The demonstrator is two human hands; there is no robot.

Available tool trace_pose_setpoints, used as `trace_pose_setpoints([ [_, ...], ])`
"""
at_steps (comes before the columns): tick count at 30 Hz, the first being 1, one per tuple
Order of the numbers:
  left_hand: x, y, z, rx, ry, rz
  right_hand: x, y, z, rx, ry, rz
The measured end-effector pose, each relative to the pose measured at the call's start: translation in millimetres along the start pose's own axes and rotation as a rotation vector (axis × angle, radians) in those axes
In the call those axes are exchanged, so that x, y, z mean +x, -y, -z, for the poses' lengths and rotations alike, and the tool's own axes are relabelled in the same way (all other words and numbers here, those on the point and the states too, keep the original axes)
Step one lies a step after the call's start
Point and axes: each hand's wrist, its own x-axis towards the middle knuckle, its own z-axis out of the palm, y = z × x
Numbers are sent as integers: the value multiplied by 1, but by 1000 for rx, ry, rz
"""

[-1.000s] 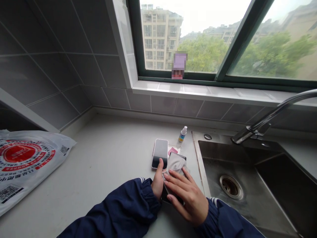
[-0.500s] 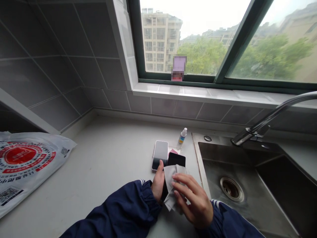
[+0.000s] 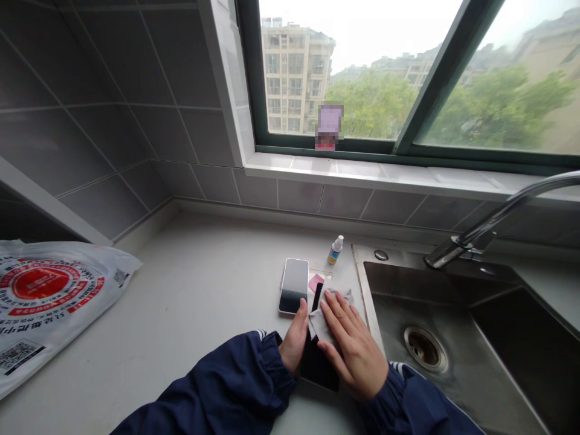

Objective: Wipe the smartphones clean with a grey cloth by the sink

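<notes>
My left hand (image 3: 295, 339) grips a black smartphone (image 3: 319, 367) along its left side, thumb pointing up and fingers hidden beneath. Over the phone's upper part lies a light grey cleaning cloth (image 3: 321, 325) with a zigzag edge. My right hand (image 3: 352, 345) presses this cloth onto the screen, its fingers long and close together. The phone's lower part shows bare and dark. Just beyond my left thumb, a second phone (image 3: 294, 286) with a white frame lies face up on the counter. A small white spray bottle (image 3: 335, 250) stands behind the hands.
A pink piece (image 3: 316, 281) rests by a clear case (image 3: 328, 275) on the white counter (image 3: 203, 290). To the right is a steel sink (image 3: 369, 302) with a faucet (image 3: 466, 238). A printed plastic bag (image 3: 67, 290) lies at the left, and a window sill (image 3: 362, 172) runs behind.
My right hand has slid the cloth up the phone and flattened its fingers. The phone's lower part is now uncovered. My left hand keeps its hold.
</notes>
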Motion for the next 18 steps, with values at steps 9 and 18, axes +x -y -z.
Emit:
trace_pose_setpoints([
  [9, -2, -1, 3, -15, -102, 33, -1, 11, 4, 47, 52, 164],
  [18, -1, -3, -2, 14, -143, 18, 1, 1, 3, 60, -8, 25],
])
